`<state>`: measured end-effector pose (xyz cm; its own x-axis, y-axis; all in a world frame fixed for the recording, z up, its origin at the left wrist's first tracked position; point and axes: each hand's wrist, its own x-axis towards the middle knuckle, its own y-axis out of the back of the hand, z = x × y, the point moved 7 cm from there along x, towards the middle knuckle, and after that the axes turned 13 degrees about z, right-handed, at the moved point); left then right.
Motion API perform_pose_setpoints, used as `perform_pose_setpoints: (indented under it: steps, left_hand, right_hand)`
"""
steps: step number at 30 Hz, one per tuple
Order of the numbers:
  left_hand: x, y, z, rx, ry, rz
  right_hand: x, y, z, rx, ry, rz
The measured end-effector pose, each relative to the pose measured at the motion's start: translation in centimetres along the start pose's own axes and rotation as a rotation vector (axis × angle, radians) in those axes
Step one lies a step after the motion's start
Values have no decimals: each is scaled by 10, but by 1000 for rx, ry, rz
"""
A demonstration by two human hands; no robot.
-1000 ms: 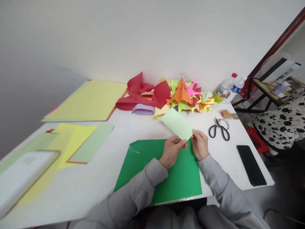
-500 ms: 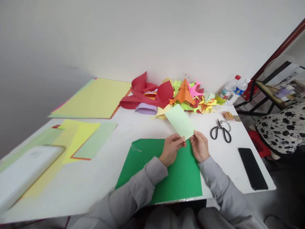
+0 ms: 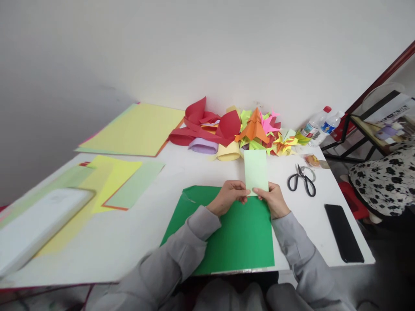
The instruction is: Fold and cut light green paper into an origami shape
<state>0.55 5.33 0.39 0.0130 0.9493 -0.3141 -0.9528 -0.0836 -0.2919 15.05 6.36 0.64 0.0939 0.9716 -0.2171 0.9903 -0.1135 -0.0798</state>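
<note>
A pale green sheet of paper (image 3: 256, 170), narrow and rectangular, stands nearly upright between my hands. My left hand (image 3: 231, 196) pinches its lower left corner. At the lower right, my right hand (image 3: 274, 201) grips the same sheet with the thumb on its front face. Both hands are above a dark green board (image 3: 240, 242) lying at the front of the table. Black-handled scissors (image 3: 301, 179) lie to the right of my right hand, their tips pointing away from me.
Folded paper pieces, including red loops (image 3: 207, 125) and an orange shape (image 3: 254, 127), line the wall. Large yellow sheets (image 3: 132, 129) and a white box (image 3: 42, 229) lie left. Two bottles (image 3: 327, 126), a black phone (image 3: 344, 233) and a seated person (image 3: 382, 179) are right.
The pale green sheet has turned from a leftward tilt to nearly upright. My right hand has shifted its hold, its thumb now on the front. The view has moved slightly.
</note>
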Motion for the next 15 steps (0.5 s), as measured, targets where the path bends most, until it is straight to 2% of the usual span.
perform_pose_setpoints:
  steps: [7, 13, 15]
  left_hand:
    - [-1, -3, 0, 18, 16, -17]
    - [-3, 1, 16, 25, -214, 94]
    - [-3, 1, 17, 32, -232, 97]
  right_hand:
    - [2, 5, 0, -26, 37, 44]
    - [2, 7, -3, 17, 29, 75]
    - [1, 6, -3, 22, 22, 68]
